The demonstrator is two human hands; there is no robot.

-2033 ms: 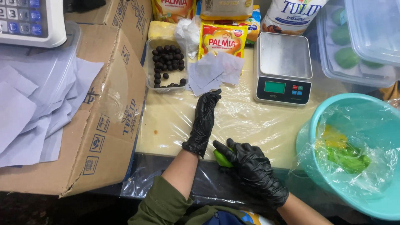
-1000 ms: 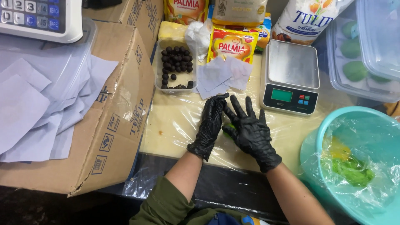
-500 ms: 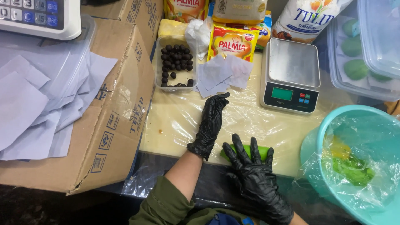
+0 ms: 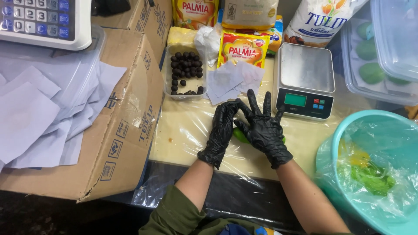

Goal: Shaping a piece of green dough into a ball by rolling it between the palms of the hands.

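Observation:
Both my hands wear black gloves and rest on a plastic-covered board (image 4: 183,135). My right hand (image 4: 261,126) lies flat, fingers spread, pressing on a green lump of dough (image 4: 240,135) that peeks out under the palm. My left hand (image 4: 221,130) stands on edge against the dough's left side, fingers straight. Just beyond the fingertips lie small squares of white paper (image 4: 230,80).
A clear tub of dark balls (image 4: 186,72) sits at the back left, a digital scale (image 4: 305,80) at the back right. A teal basin (image 4: 370,174) lined with plastic holds green dough. A cardboard box (image 4: 122,130) with paper sheets stands left. Food packets line the back.
My right hand rolled the green dough back toward me, then forward again to meet the left hand. My left hand stayed nearly still on the board.

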